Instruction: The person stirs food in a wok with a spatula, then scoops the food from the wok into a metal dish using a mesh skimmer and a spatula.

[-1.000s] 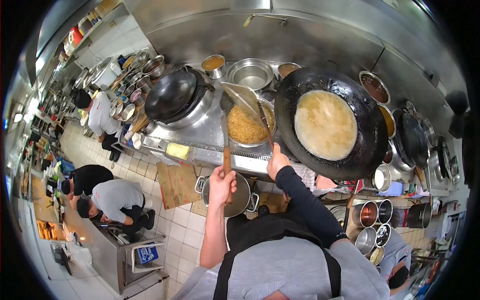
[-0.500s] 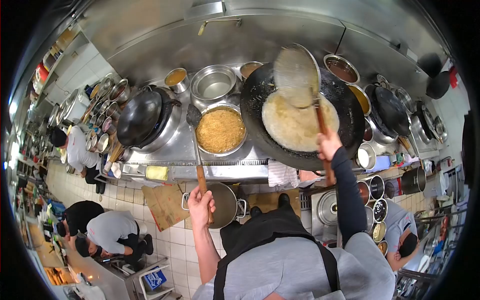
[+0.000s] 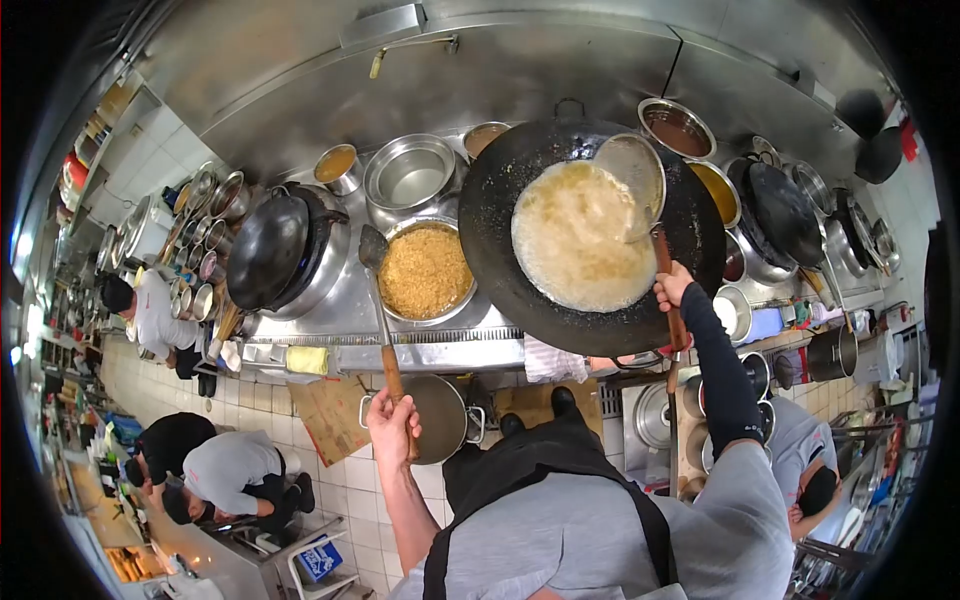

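Note:
My left hand [image 3: 393,424] is wrapped round the wooden handle of a metal spatula [image 3: 378,280], whose dark blade rests beside a metal bowl of golden grains [image 3: 426,271]. In my right hand [image 3: 672,287] is the wooden handle of a round mesh strainer [image 3: 634,180]. The strainer's lower part touches the pale, foamy liquid [image 3: 580,240] in the large black wok [image 3: 490,245]. Nothing can be made out lying in the mesh.
A second wok [image 3: 268,247] sits on the left burner. Behind the bowl are a metal basin [image 3: 410,175] and a sauce pot [image 3: 340,168]. Below the counter stands a large pot [image 3: 436,400]. Co-workers bend over at lower left and lower right.
The strainer has swung from over the grain bowl to the right, into the wok's far right side. My left hand has moved slightly left and down in view with the spatula.

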Tool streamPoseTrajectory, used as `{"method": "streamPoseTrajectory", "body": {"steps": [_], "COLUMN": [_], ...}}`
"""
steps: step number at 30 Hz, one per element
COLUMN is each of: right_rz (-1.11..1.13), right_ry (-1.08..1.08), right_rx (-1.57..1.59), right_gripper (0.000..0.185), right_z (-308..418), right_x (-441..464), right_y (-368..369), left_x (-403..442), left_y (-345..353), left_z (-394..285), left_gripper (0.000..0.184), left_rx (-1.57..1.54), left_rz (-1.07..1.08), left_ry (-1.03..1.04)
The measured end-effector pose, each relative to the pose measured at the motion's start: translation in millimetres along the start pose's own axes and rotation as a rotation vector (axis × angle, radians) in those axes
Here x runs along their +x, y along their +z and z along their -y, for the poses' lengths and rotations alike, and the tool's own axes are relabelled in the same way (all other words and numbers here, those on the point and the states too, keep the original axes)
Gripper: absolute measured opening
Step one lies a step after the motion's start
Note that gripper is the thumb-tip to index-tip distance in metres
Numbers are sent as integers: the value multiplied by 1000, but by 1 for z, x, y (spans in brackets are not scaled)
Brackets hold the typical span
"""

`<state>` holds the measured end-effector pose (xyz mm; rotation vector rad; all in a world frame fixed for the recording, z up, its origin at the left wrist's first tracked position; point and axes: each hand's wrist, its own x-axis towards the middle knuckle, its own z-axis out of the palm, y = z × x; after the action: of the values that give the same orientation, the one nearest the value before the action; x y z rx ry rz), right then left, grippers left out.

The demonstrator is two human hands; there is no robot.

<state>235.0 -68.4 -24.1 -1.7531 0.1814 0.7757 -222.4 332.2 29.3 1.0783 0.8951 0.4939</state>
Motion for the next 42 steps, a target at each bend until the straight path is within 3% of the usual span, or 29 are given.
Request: {"method": "streamPoseTrajectory", "body": {"steps": [4,9,19,26,30,34,38,39,42], "right_rz": [155,569,767,839,671,387,-200,-309,-218], "right_ry": [72,275,294,297,214,88,-117,-244,-244], "right_rx": [193,497,615,791,658,382,-196,-489,-821], "right_gripper": [19,12,23,27,26,13,19,20,27], "right_z": [5,-2,12,25,34,46,56,29,-13], "right_x": [-1,4,-27,-58,-62,-54,-76,-48,-17], "right_y": [37,62,92,75,30,-39,-82,-114,-175], "left_x": [-5,-14,-22,-21,-18,-17,-16,-16,-11], "left_y": [12,23,24,31,34,32,31,31,28], "left_z": [0,-1,8,10,9,11,8,8,10], "left_gripper": [41,41,34,37,38,37,37,37,37], "left_rx": [-3,-12,-45,-73,-68,-42,-25,-19,-3], "left_rz": [-25,-55,-49,-29,-1,2,-4,-4,-7], "left_ry": [5,13,29,24,17,36,40,39,26]}}
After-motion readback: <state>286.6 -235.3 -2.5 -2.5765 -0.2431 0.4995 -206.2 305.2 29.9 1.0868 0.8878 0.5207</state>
